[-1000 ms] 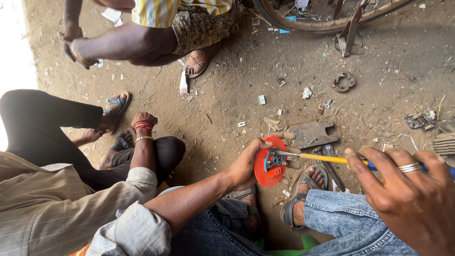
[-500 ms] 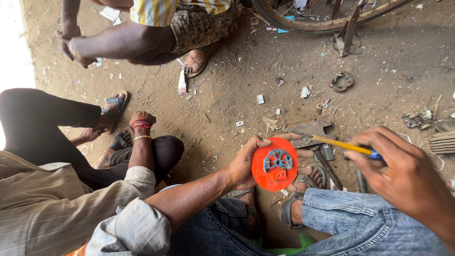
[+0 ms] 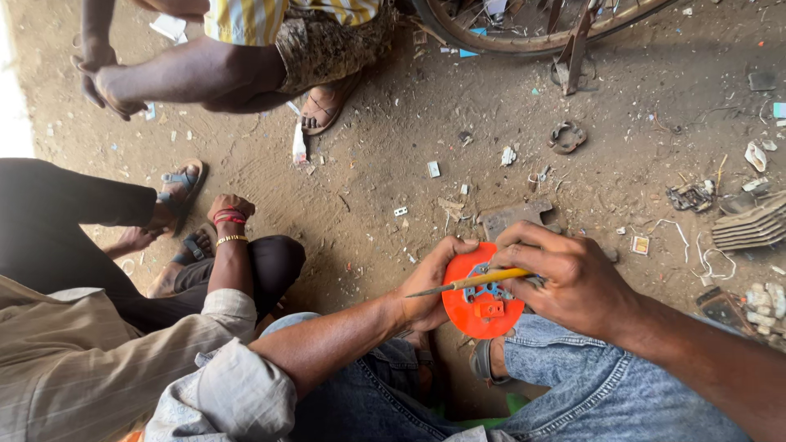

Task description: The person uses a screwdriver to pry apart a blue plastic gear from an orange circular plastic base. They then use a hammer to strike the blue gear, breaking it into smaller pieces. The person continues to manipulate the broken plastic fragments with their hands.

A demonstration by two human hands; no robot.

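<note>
— Disc position?
— I see the orange disc (image 3: 477, 307) gripped at its edge by my left hand (image 3: 430, 286), face up above my knees.
— And the right?
— Right hand (image 3: 565, 274) pinches a yellow screwdriver (image 3: 475, 282) lying across the disc, long axis pointing leftward past the left hand's fingers. Right hand sits just beside the disc's centre.

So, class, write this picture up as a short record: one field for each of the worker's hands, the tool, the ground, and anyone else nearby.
left hand: grips the left edge of an orange disc with a metal fitting at its centre
right hand: holds a yellow-handled screwdriver lying across the disc, tip pointing left
ground: dirt, strewn with scraps and small metal parts
wheel: rim at top edge
others: seated person's hand with bracelets on a knee; another person's sandalled foot
</note>
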